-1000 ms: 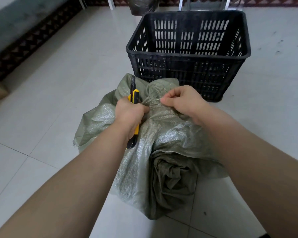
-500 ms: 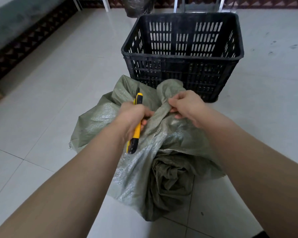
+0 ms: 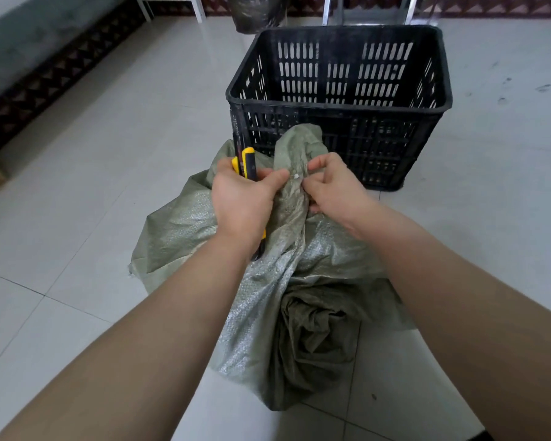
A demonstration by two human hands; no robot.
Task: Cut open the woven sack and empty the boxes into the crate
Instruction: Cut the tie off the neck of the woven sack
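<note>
woven sack (image 3: 178, 230), seemingly uncut, sits before the crate (image 3: 337, 105) with no boxes out, right hand (image 3: 334, 186) pinching its neck, left hand (image 3: 242, 202) gripping the knife (image 3: 248, 162).

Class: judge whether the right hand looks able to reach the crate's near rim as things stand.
Probably yes: the right hand pinches the sack just in front of the crate, only sack cloth between.

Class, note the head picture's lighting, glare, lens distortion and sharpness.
Head view: soft, even light, faint shadows; pale glare on the glossy white tiled floor and a sheen on the grey-green woven sack; wide-angle stretch swells the forearms and bows the black slotted plastic crate; the left hand, gripping the yellow-and-black utility knife, and the right hand, pinching the sack, look sharp.
</note>
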